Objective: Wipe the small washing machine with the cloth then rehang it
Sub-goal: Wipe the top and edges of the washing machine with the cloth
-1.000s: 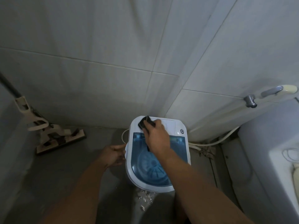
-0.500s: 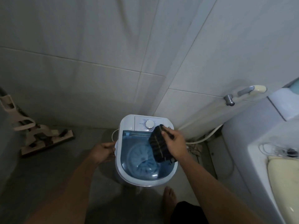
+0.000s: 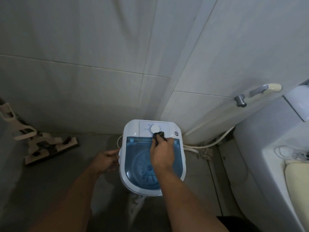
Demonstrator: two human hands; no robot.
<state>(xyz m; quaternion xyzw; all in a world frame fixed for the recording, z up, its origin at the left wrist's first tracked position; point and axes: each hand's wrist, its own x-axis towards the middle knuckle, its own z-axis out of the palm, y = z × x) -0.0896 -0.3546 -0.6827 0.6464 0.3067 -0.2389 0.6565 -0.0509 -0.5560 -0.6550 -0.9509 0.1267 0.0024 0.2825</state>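
Tiled corner: one washing machine (image 3: 127,164), one cloth (image 3: 158,134), two hands.

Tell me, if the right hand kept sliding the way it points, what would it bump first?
Probably the white dial: the right hand points its cloth at it, seemingly touching already.

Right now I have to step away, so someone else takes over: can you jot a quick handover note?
Right hand: shut on the dark cloth, pressing it at the control panel just below the dial.
Left hand: steadying the left side of the small washing machine, which stands on the floor in the corner.
Done: wiping is under way on top.
Left: finish wiping, then rehang the cloth; no hook is in view.
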